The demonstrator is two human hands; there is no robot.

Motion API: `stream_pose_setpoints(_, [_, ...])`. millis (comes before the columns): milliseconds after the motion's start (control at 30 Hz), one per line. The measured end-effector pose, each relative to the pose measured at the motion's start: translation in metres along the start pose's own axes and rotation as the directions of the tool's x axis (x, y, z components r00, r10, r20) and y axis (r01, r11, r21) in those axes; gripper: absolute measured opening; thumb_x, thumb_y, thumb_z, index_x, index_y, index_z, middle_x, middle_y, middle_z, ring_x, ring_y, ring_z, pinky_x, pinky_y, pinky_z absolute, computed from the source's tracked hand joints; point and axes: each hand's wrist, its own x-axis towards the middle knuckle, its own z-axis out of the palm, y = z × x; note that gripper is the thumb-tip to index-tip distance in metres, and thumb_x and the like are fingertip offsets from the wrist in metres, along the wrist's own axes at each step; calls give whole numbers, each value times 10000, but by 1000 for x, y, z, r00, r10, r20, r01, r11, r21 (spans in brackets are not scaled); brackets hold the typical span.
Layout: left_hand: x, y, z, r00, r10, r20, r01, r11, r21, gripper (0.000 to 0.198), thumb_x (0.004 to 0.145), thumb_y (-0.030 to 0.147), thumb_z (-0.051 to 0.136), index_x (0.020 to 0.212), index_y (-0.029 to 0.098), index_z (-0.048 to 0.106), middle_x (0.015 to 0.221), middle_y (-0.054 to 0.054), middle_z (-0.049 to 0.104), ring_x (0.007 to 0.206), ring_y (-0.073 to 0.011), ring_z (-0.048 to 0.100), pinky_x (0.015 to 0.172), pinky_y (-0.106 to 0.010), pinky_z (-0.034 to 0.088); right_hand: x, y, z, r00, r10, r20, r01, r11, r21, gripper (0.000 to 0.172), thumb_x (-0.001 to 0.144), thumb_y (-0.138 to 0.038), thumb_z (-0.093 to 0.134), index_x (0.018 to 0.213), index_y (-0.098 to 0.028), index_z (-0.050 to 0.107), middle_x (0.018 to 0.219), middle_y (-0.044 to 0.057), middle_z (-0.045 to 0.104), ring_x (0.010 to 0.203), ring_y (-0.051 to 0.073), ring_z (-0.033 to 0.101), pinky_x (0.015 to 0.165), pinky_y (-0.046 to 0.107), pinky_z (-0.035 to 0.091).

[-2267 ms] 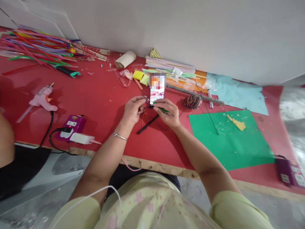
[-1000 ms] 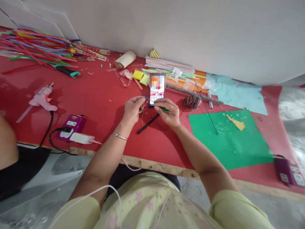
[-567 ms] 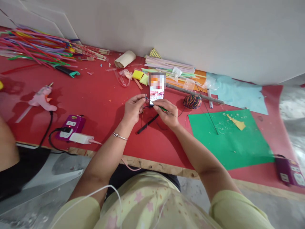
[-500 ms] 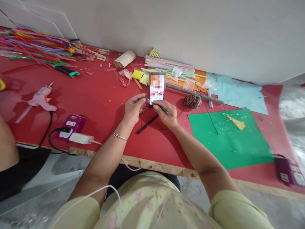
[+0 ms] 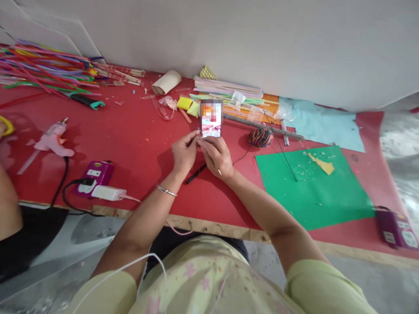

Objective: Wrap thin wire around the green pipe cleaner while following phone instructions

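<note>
My left hand (image 5: 184,152) and my right hand (image 5: 217,156) meet over the red table (image 5: 131,139), just in front of a phone (image 5: 211,118) standing with its screen lit. Both hands are closed in a pinch on a thin wire piece (image 5: 200,133) held between their fingertips. A dark thread runs from my right hand to a multicoloured ball of yarn (image 5: 260,137). A black stick (image 5: 195,173) lies on the table under my hands.
A pink glue gun (image 5: 52,137) and a purple power strip (image 5: 94,173) lie at the left. Coloured straws (image 5: 42,65), a green sheet (image 5: 310,187), a blue sheet (image 5: 324,124) and a paper roll (image 5: 166,81) lie around. Another person's arm (image 5: 6,192) shows at far left.
My right hand has moved left and closed in against my left hand; the green piece seen in it before is hidden now. The view has shifted slightly.
</note>
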Motion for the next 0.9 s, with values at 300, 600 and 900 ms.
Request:
stream_pose_setpoints(300, [0,11,6,967,-249,50,253,930,-268,325,725,392,875,992,219,808,913,-48,790,799,-159,719,637,-246,532,1,3,-3,999,26,-41,-23,996,82,358,1045,-266,528,1379,-320,642,1220,113,698,1149,251,688,1000,445,612])
stream_pose_setpoints(600, [3,15,-1,889,-417,191,458,800,-388,351,692,285,898,1008,215,764,867,-21,776,491,-49,517,394,-198,272,-1,4,-1,1000,7,1,-7,999,39,309,1039,-273,554,1322,-314,671,1191,107,707,1104,240,686,957,435,619])
stream_pose_setpoints(900, [6,16,-6,845,-437,307,529,763,-372,301,684,295,871,951,216,757,779,-2,732,404,-20,339,370,-221,191,0,6,-5,999,-25,29,23,999,43,278,1037,-290,562,1279,-292,698,1208,115,726,1107,242,702,967,455,621])
